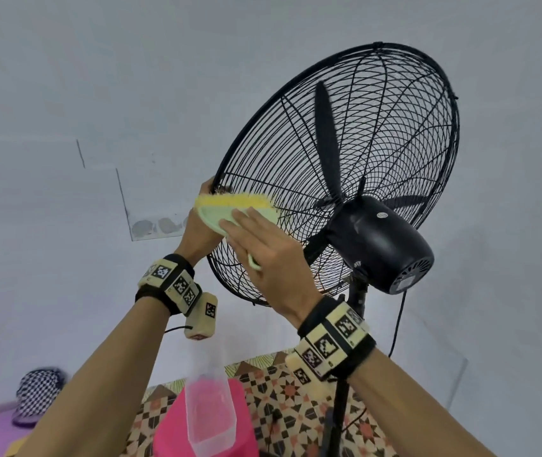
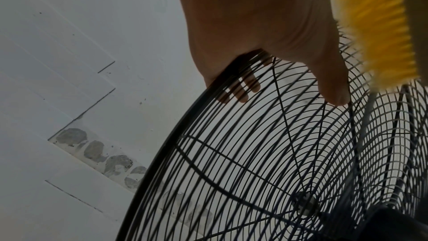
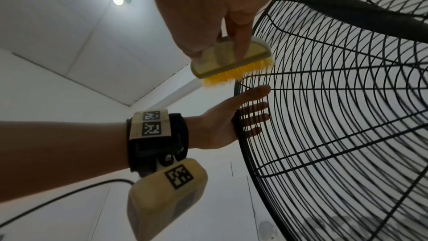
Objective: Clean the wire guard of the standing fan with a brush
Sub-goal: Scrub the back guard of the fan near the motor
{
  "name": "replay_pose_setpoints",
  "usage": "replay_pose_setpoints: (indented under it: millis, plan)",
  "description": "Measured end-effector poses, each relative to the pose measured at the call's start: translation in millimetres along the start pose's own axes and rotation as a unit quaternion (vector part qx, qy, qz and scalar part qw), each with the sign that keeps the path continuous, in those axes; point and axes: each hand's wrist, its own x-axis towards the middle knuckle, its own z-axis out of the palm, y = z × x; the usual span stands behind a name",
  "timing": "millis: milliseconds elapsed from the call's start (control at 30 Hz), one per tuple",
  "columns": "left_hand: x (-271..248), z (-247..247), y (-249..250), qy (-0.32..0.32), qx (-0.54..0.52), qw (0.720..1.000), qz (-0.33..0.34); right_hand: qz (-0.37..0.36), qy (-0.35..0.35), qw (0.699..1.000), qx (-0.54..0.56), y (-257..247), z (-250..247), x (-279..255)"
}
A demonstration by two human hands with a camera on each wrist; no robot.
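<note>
White wall; fan badge (image 1: 382, 214) seemingly unreadable.

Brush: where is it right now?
Head view: the brush is in the right hand, bristles on the fan guard's left rim, beside the left hand.

One standing fan (image 1: 378, 239), one wire guard (image 1: 428, 133), three blades (image 1: 327, 140), one brush (image 1: 230, 209), two hands, two wrist bands, one pink box (image 1: 170, 423), one clear container (image 1: 210, 410).

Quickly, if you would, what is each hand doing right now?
Left hand: holds the rim of the wire guard, fingers through the wires.
Right hand: holds the brush, bristles against the guard.
</note>
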Motion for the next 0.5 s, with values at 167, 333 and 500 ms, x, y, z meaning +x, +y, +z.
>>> replay_pose_setpoints:
  millis: [167,333,500]
  plan:
    - [1,1,2,0.008,0.037,0.999,0.025,0.028,0.005,0.999,-0.037,30,3,-26]
    - [0,4,4,0.011,0.034,0.999,0.034,0.054,0.051,0.997,-0.018,29,-1,-39]
    - [-1,0,2,0.005,0.037,0.999,0.029,0.018,0.043,0.999,-0.003,33,8,-27]
